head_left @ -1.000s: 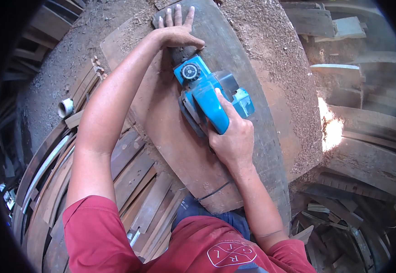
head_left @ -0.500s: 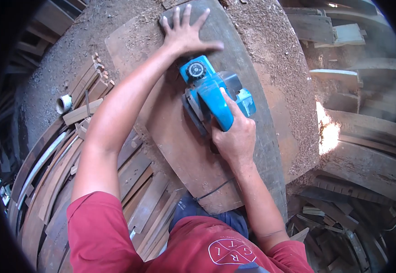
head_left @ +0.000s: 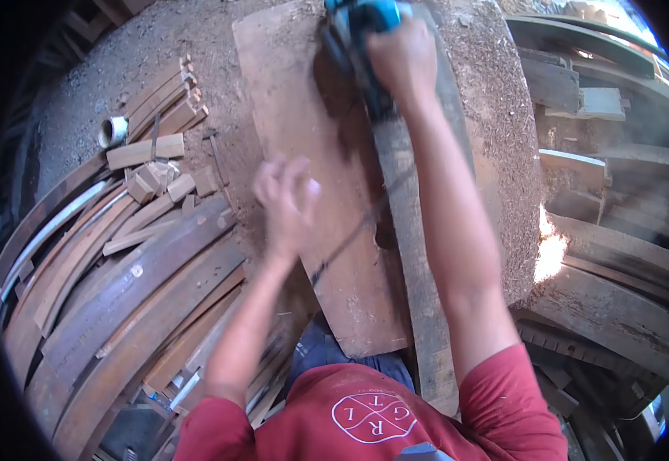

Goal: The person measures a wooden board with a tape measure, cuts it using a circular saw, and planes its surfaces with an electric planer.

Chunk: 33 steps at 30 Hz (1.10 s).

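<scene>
The right hand gripped a planer, top centre; the left hand, centre-left, was loosely open; the shirt below read L, T, G, R.

The right hand grips a blue power planer at the far end of a long grey plank, while the left hand, blurred and with its fingers parted, holds nothing over the left edge of a broad brown board beside that plank. A dark cord crosses the board at a slant, and wood shavings litter the surface to the right. On the left, curved timbers lie stacked below small wood blocks and a short white pipe.
</scene>
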Motion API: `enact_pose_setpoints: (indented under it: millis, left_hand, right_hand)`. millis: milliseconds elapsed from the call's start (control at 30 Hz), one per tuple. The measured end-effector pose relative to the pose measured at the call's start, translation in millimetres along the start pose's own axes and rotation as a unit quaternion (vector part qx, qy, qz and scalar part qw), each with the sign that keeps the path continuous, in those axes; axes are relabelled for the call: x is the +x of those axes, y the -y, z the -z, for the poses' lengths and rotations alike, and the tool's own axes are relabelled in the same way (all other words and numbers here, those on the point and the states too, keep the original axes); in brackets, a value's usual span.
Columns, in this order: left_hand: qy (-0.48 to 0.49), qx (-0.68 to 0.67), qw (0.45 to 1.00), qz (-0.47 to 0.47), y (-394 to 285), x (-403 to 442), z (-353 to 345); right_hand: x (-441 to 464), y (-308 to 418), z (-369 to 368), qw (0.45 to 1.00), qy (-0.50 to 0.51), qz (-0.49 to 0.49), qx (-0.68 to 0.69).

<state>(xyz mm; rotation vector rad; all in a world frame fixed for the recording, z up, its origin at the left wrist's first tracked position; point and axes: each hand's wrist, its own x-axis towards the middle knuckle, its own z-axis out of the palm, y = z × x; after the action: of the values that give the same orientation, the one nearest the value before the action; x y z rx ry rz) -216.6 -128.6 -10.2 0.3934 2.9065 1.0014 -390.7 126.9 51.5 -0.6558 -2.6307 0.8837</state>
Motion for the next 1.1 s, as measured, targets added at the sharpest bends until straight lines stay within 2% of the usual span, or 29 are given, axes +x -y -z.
enact_pose_setpoints:
  millis: [67, 167, 233, 267, 300, 333, 400, 433, 467, 500, 533, 567, 600, 633, 733, 800, 833, 900, 967, 1033, 1100]
  left_hand:
    - [0.033, 0.012, 0.999, -0.002, -37.0, -52.6, -5.2]
    - [0.096, 0.049, 0.994, 0.003, -56.2, -96.4, 3.0]
    - [0.217, -0.094, 0.965, 0.112, -49.6, -118.0, 15.6]
    - [0.151, -0.268, 0.927, 0.215, -59.9, -133.7, 25.5]
    - [0.16, -0.269, 0.924, 0.218, -62.9, -155.4, 36.7]
    - [0.241, -0.359, 0.866, 0.251, -58.7, -178.9, 52.9]
    - [0.393, -0.513, 0.714, 0.267, -45.0, -225.1, 78.4]
    - [0.402, -0.514, 0.709, 0.268, -46.2, -253.2, 84.9]
    - [0.437, -0.545, 0.624, 0.349, -48.7, -281.4, 89.5]
    - [0.465, -0.567, 0.531, 0.425, -52.7, -309.9, 89.9]
    - [0.496, -0.503, 0.588, 0.395, -54.9, -343.8, 83.4]
    - [0.521, -0.434, 0.641, 0.359, -54.8, -377.8, 73.9]
    - [0.568, -0.353, 0.684, 0.294, -55.8, -406.6, 66.7]
    - [0.605, -0.276, 0.704, 0.249, -70.2, -418.2, 66.4]
    - [0.629, -0.241, 0.705, 0.222, -95.9, -464.8, 46.9]
    - [0.651, -0.159, 0.73, 0.134, -119.4, -485.3, 32.1]
    - [0.652, -0.151, 0.732, 0.127, -132.0, -500.6, 23.9]
    - [0.438, -0.232, 0.868, -0.029, -161.1, -529.7, 2.4]
    - [0.296, -0.311, 0.899, -0.081, -207.0, -544.2, -16.6]
    - [0.298, -0.329, 0.882, -0.16, -241.0, -561.8, -38.8]
    - [0.35, -0.374, 0.837, -0.191, -270.1, -587.7, -65.2]
  right_hand:
    - [59.1, 9.6, -20.8, 1.0, 0.002, 0.024, 0.017]
    - [75.0, 2.5, -29.8, 0.999, 0.011, 0.027, 0.035]
    - [49.3, -9.4, -16.5, 0.998, 0.032, 0.04, 0.023]
    - [32.2, -14.3, -6.7, 0.998, 0.038, 0.043, 0.028]
    - [12.9, -21.3, 3.1, 0.998, 0.044, 0.042, 0.033]
    - [-16.0, -33.0, 8.0, 0.995, -0.031, 0.083, 0.039]
    - [-82.6, -43.7, 47.0, 0.997, 0.005, 0.063, 0.046]
    - [-123.2, -44.0, 74.1, 0.996, 0.041, 0.05, 0.058]
    - [-161.3, -51.5, 93.9, 0.99, 0.035, 0.052, 0.128]
    - [-193.1, -68.3, 105.6, 0.997, 0.081, 0.007, -0.003]
    - [-232.6, -85.1, 117.0, 0.998, 0.053, 0.017, 0.037]
    - [-272.2, -94.4, 140.0, 0.996, 0.075, -0.001, 0.041]
    - [-313.0, -99.4, 168.0, 0.996, 0.081, 0.0, 0.044]
    - [-355.5, -110.5, 192.1, 0.995, 0.085, -0.016, 0.047]
    - [-487.3, -149.6, 264.4, 0.989, 0.109, -0.08, 0.056]
    - [-576.7, -178.6, 311.0, 0.986, 0.113, -0.109, 0.063]
    - [-619.5, -190.1, 336.0, 0.983, 0.118, -0.126, 0.058]
    - [-706.1, -216.9, 380.4, 0.981, 0.116, -0.146, 0.057]
    - [-784.8, -237.6, 419.4, 0.976, 0.123, -0.175, 0.045]
    - [-837.1, -243.4, 443.7, 0.971, 0.133, -0.195, 0.031]
    - [-864.7, -248.8, 456.4, 0.961, 0.13, -0.24, 0.054]
